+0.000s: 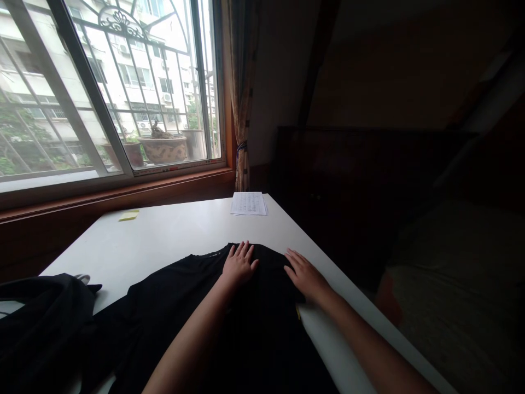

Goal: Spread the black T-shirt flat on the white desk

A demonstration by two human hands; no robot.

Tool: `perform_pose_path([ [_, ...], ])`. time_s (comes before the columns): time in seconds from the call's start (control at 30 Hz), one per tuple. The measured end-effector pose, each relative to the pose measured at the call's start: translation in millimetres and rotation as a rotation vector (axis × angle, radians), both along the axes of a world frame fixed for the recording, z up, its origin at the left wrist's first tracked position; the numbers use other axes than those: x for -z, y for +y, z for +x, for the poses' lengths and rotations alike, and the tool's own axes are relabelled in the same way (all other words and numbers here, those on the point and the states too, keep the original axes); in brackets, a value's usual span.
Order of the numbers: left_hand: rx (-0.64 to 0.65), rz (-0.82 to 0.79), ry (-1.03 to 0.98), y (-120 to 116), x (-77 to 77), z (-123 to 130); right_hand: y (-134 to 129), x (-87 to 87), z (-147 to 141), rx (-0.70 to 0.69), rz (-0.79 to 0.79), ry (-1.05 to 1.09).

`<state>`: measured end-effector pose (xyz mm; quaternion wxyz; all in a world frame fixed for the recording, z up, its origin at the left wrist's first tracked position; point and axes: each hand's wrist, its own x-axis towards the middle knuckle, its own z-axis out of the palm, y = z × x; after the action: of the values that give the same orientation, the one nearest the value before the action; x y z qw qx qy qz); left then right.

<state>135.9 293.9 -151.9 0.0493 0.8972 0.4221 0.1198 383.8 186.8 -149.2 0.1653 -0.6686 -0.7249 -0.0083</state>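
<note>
A black shirt [172,295] lies spread on the white table [172,224], its neckline toward the far side. My left hand [240,264] rests flat on the fabric beside the neckline, fingers spread. At the shirt's right shoulder and sleeve, my right hand [305,273] touches the cloth with its fingers apart. Neither hand grips anything. A small yellow mark [298,312] shows by the shirt's right edge.
Another dark cloth [45,323] is heaped at the table's left side. Printed papers [248,203] lie at the far edge, and a yellow notepad [128,215] sits at the far left. Beyond are a barred window and a curtain [243,109].
</note>
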Motion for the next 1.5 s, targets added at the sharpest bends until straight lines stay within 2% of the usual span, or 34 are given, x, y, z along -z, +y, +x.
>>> perform_pose_path([
  [0.1,-0.005,0.006,-0.003,0,0.1,0,-10,3.0,-24,-0.072,-0.043,0.019],
  [0.2,-0.003,0.008,-0.007,-1,-0.6,0,-18,10.1,-30,-0.104,-0.087,0.013],
  [0.43,0.032,-0.008,-0.013,-2,-5.4,-4,-8,20.0,16,-0.037,-0.117,0.028],
  [0.6,0.123,0.070,-0.076,-9,-15.4,-9,3,23.2,36,0.010,-0.052,0.067],
  [0.73,0.273,0.107,-0.168,-40,-24.2,-8,8,23.0,37,0.052,0.092,0.170],
  [0.9,0.559,0.011,-0.167,-108,-22.2,-1,14,19.1,35,0.113,0.166,0.248],
  [1.0,0.627,-0.043,-0.131,-140,-17.9,-2,18,15.7,33,0.140,0.178,0.275],
  [1.1,0.653,-0.078,-0.136,-154,-17.4,-4,22,11.8,30,0.178,0.204,0.310],
  [1.3,0.672,-0.105,-0.134,-154,-22.8,-9,14,3.3,18,0.222,0.259,0.377],
  [1.4,0.672,-0.073,-0.150,-143,-21.3,-8,-4,1.3,14,0.233,0.277,0.402],
  [1.5,0.621,-0.011,-0.176,-125,-18.2,-4,-34,-1.6,10,0.229,0.287,0.425],
])
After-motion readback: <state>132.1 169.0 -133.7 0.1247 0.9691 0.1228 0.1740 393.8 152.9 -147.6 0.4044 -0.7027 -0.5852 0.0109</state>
